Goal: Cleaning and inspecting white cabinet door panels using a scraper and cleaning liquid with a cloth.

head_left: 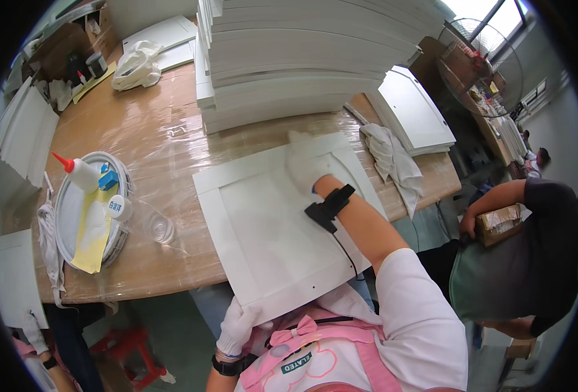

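Observation:
A white framed cabinet door panel [269, 215] lies tilted toward me, its far part on the table and its near edge jutting past the table edge over my lap. My left hand [238, 325], in a white knit glove, grips the panel's near left corner. My right hand [306, 160], also in a white glove, is over the panel's far rail; motion smears its fingers, so I cannot tell whether it holds anything. A black device [329, 208] is strapped to my right wrist, with a cable running down from it.
A tall stack of white panels [295, 59] stands just beyond. On the left, a round lid [73, 215] bears a white glue bottle [83, 175] with a red tip. Cloths, a clear cup [160, 230] and more panels lie around. A person [517, 242] stands at right holding a box.

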The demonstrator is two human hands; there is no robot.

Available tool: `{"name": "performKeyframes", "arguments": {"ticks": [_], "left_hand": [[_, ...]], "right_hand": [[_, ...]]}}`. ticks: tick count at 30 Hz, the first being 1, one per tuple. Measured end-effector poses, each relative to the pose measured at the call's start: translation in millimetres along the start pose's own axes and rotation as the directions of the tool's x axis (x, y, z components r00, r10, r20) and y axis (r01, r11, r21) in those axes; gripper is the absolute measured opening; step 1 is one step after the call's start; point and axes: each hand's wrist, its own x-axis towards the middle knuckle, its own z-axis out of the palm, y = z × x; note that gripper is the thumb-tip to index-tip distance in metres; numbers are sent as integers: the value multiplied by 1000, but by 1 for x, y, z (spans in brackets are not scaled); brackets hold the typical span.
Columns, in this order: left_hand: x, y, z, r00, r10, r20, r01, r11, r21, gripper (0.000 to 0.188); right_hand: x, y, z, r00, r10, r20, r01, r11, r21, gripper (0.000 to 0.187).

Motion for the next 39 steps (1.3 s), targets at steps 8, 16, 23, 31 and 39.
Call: {"name": "performKeyframes", "arguments": {"ticks": [8,16,23,31,39], "left_hand": [[5,15,6,999,-15,34,15,1000,5,47],[-2,3,12,998,-7,-66,11,998,57,48],[0,6,12,990,-109,-89,109,994,-3,59],[4,8,5,997,-65,-36,65,998,5,42],[1,-3,-8,999,-13,51,16,999,-41,42]], "right_hand": [[0,13,12,995,-52,84,59,995,-84,27],[1,98,-19,982,163,-96,-141,968,207,31],[6,122,-27,926,348,-147,-344,938,54,24],[-7,-38,39,982,-175,-77,172,984,-48,29],[-3,-89,21,996,-83,-26,87,978,190,28]]}}
